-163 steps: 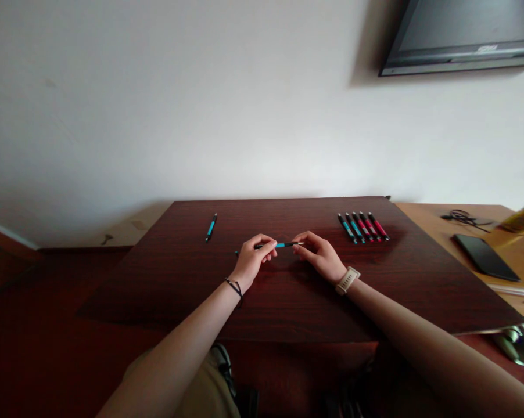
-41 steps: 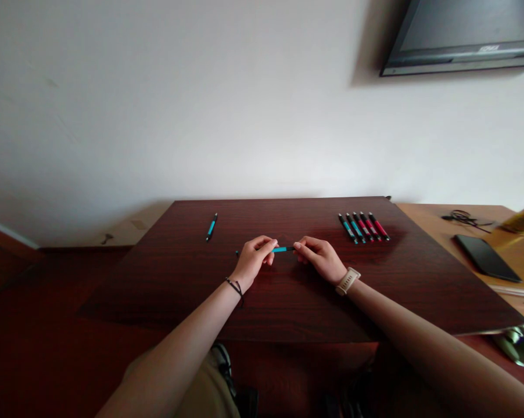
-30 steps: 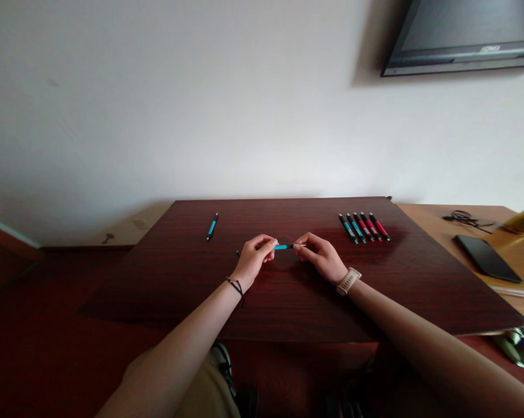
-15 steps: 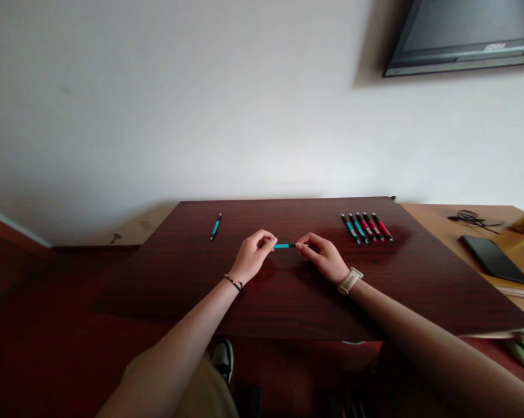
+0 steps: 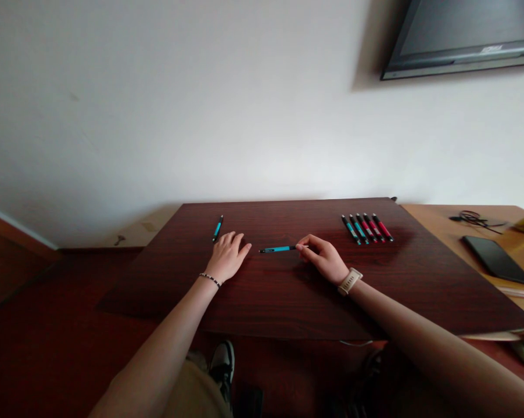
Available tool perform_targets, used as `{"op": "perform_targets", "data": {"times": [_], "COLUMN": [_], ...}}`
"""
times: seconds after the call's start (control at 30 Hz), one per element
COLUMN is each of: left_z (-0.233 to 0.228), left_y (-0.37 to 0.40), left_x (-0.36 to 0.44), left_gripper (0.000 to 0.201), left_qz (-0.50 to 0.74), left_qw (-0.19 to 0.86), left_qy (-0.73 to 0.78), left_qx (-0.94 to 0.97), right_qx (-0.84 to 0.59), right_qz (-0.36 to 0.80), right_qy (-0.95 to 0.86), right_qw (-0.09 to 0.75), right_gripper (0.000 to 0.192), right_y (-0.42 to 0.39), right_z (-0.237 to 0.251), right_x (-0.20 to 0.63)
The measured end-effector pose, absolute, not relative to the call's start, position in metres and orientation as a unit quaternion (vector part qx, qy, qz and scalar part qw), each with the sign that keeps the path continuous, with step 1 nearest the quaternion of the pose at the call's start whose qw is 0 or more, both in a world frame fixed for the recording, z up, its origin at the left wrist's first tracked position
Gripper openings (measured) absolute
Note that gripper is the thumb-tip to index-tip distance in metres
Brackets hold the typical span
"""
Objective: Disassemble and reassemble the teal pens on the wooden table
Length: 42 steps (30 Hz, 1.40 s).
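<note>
only the right hand (image 5: pixel 325 259) grip pinched on the teal pen (image 5: pixel 277 249), left hand (image 5: pixel 228 256) flat, apart.

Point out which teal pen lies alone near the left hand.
It is the single teal pen at the table's far left, just beyond the left hand. The other loose teal pen is pinched by the right hand.

Left hand (image 5: pixel 228 256) flat, fingers spread; right hand (image 5: pixel 325 258) pinching.

Left hand (image 5: pixel 228 258) off pen (image 5: pixel 277 249).
</note>
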<state>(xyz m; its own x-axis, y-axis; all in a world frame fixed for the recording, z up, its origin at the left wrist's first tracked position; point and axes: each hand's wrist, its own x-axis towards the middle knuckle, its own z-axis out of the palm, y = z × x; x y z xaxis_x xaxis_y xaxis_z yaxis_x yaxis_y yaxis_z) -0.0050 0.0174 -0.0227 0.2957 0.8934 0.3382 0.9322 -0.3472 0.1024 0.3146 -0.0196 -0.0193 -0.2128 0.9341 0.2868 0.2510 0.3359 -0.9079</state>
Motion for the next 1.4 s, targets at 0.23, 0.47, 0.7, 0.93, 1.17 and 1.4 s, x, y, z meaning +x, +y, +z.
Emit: {"op": "perform_targets", "data": {"times": [0.23,0.47,0.7,0.93,1.17,1.4], "left_z": [-0.044,-0.046,-0.039,-0.012,-0.009,-0.001], "left_y": [0.018,0.017,0.005,-0.011,-0.014,-0.016], "left_x": [0.008,0.021,0.045,0.051,0.047,0.051], "left_gripper": [0.062,0.054,0.05,0.032,0.025,0.022], "left_qz": [-0.147,-0.154,-0.167,-0.166,-0.161,-0.137], "left_qw": [0.047,0.042,0.028,0.046,0.018,0.016], "left_qy": [-0.566,-0.528,-0.498,-0.503,-0.495,-0.515], "left_qx": [-0.81,-0.834,-0.851,-0.847,-0.853,-0.846], "right_qx": [-0.439,-0.438,-0.44,-0.433,-0.438,-0.442], "right_qz": [0.373,0.369,0.375,0.382,0.382,0.378], "right_qy": [-0.687,-0.691,-0.684,-0.684,-0.678,-0.678], "right_qw": [0.443,0.442,0.445,0.446,0.449,0.45], "right_gripper": [0.036,0.037,0.037,0.035,0.036,0.037], "right_y": [-0.02,-0.019,-0.02,-0.019,-0.018,-0.019], "right_z": [-0.016,-0.017,-0.015,-0.016,-0.02,-0.02], "right_x": [0.314,0.314,0.312,0.313,0.315,0.314]}}
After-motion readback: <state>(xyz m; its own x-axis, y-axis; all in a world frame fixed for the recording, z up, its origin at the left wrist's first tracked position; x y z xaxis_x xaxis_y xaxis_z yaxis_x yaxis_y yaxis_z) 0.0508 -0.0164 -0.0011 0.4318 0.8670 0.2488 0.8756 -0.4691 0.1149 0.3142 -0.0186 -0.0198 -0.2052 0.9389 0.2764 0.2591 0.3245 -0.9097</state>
